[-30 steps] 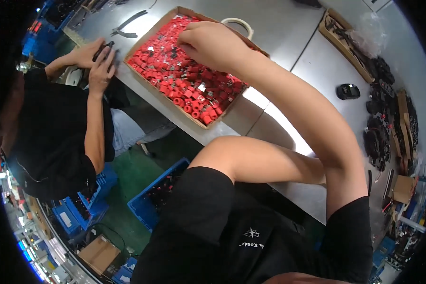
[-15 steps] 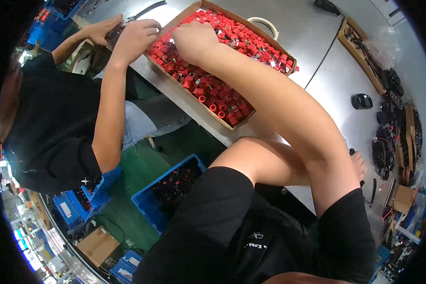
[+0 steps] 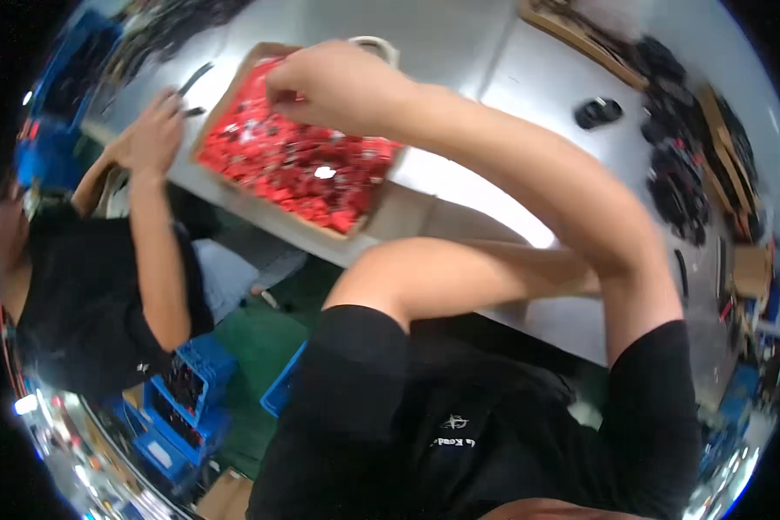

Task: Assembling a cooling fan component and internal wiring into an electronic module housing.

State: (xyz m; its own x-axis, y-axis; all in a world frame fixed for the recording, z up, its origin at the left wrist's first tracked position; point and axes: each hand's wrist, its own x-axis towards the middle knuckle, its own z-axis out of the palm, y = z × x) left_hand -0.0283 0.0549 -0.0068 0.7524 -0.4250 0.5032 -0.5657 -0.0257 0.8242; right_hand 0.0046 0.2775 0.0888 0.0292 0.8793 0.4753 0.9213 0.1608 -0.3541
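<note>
My right hand (image 3: pixel 334 87) hangs over the far part of a cardboard box (image 3: pixel 273 201) filled with small red parts (image 3: pixel 277 156). Its fingers are curled together and somewhat blurred; whatever they hold, if anything, is hidden. My left forearm (image 3: pixel 485 273) runs rightward across the near table edge and passes beneath my right arm. Behind that arm my left hand is hidden.
A co-worker's hands (image 3: pixel 153 139) are left of the box, close to a dark-handled tool (image 3: pixel 191 91). A pale ring (image 3: pixel 381 45) lies behind the box. A black object (image 3: pixel 598 113) and dark parts (image 3: pixel 676 186) sit rightward. Blue crates (image 3: pixel 186 390) stand on the floor.
The view has swung, so the box appears farther left. My right hand has shifted rightward over the box. My left hand, seen at the right before, is now hidden. The co-worker's hand moved off the box.
</note>
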